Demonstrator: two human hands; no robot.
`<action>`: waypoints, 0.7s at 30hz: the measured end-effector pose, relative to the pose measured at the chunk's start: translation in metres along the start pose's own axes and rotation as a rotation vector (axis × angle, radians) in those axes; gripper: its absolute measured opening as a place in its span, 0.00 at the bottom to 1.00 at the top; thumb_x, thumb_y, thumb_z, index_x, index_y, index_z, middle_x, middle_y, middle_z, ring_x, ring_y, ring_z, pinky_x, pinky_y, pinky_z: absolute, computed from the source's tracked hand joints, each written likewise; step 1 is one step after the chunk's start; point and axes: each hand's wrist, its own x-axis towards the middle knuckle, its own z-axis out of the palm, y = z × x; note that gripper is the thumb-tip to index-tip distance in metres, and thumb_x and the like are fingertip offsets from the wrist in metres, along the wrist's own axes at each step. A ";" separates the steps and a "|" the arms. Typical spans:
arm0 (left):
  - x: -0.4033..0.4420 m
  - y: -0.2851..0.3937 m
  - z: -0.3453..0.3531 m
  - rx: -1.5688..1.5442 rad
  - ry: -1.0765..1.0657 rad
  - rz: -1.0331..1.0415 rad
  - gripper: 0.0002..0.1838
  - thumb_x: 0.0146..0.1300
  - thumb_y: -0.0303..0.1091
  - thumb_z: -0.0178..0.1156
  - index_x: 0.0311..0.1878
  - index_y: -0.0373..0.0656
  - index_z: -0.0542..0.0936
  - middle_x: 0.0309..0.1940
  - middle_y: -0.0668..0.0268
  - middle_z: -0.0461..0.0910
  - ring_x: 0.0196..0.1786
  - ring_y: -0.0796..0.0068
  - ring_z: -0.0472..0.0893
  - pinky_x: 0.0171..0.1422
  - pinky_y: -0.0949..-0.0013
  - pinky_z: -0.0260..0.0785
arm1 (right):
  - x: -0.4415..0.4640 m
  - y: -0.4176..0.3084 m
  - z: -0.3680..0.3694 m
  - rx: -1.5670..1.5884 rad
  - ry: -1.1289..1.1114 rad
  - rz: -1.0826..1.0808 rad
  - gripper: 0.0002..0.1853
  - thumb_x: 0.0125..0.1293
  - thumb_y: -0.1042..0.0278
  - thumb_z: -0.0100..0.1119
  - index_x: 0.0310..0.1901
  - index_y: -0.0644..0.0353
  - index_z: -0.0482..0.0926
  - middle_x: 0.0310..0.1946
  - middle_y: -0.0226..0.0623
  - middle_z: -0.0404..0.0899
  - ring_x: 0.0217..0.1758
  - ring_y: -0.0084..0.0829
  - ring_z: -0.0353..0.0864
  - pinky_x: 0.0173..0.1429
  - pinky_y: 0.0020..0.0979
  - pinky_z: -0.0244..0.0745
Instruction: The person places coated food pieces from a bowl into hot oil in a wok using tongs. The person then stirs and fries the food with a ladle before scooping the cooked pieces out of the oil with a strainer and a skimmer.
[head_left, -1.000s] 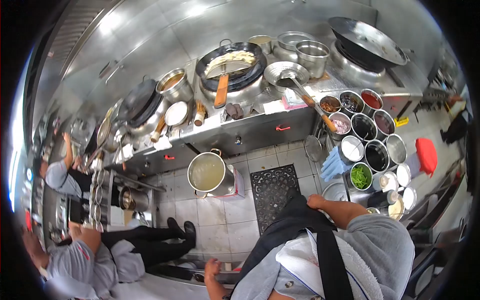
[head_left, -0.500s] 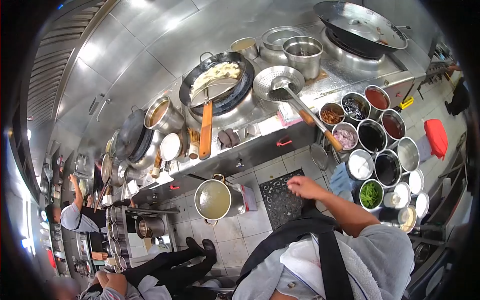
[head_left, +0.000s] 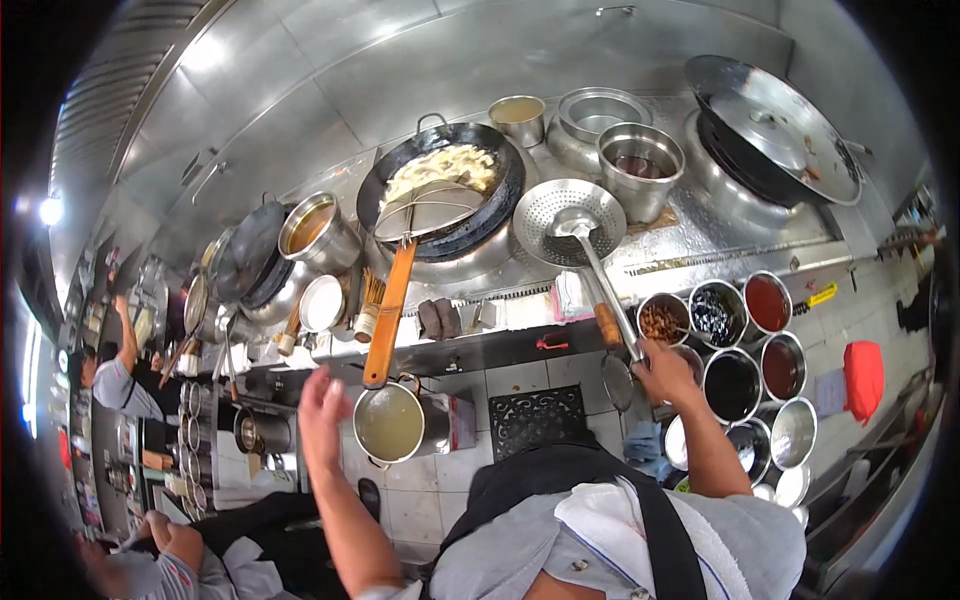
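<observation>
- Ladle [head_left: 600,275]: lies on the cooking range [head_left: 715,245] side of the person, its bowl resting within the perforated strainer [head_left: 537,228], its handle end at the right hand [head_left: 665,375].
- Long axis: from where I stand, it runs from the right fingers forward and to the person's left, handle end nearest the body, bowl farthest off.
- Right hand: fingers appear curled round the handle end; their undersides are hidden from view. It is plainly the nearer hand to the ladle, and sits just beside the steel pot of brown pieces [head_left: 663,297].
- Second handle: a short wooden grip [head_left: 607,325], judged to be the strainer's, slants close along the left of the ladle handle, outside the visible grasp.
- Left hand [head_left: 323,410]: raised, somewhat blurred, fingers partly spread and holding nothing visible; well apart from the ladle.
- Nearest item to that hand: the wooden-handled mesh sieve [head_left: 392,310], handle end just beside the fingers, its mesh lying over the near side of the wok [head_left: 372,180].
</observation>
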 end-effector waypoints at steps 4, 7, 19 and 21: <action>0.044 0.072 0.038 0.312 -0.265 0.034 0.54 0.55 0.45 0.74 0.79 0.41 0.53 0.64 0.41 0.72 0.57 0.58 0.83 0.58 0.62 0.75 | 0.001 -0.002 0.017 0.054 -0.030 -0.005 0.35 0.63 0.65 0.62 0.71 0.57 0.62 0.59 0.60 0.74 0.58 0.61 0.76 0.61 0.52 0.72; 0.085 0.076 0.057 0.808 -0.509 0.095 0.53 0.54 0.42 0.73 0.78 0.41 0.52 0.57 0.42 0.78 0.55 0.55 0.84 0.57 0.64 0.76 | 0.004 -0.006 0.025 0.134 -0.041 0.050 0.39 0.62 0.66 0.62 0.74 0.55 0.58 0.59 0.61 0.74 0.59 0.61 0.76 0.62 0.52 0.72; 0.184 0.040 0.035 0.733 -0.497 0.107 0.38 0.54 0.33 0.64 0.70 0.37 0.66 0.49 0.49 0.83 0.51 0.55 0.84 0.57 0.61 0.74 | 0.022 -0.074 -0.012 0.645 0.134 0.117 0.25 0.65 0.75 0.57 0.64 0.60 0.68 0.21 0.24 0.68 0.15 0.17 0.63 0.17 0.25 0.58; 0.183 0.038 0.021 0.741 -0.519 0.122 0.37 0.54 0.33 0.63 0.70 0.38 0.67 0.49 0.50 0.83 0.50 0.57 0.84 0.56 0.62 0.74 | 0.034 -0.129 -0.042 0.717 0.120 0.174 0.26 0.65 0.76 0.57 0.65 0.59 0.67 0.20 0.23 0.66 0.16 0.16 0.63 0.19 0.25 0.58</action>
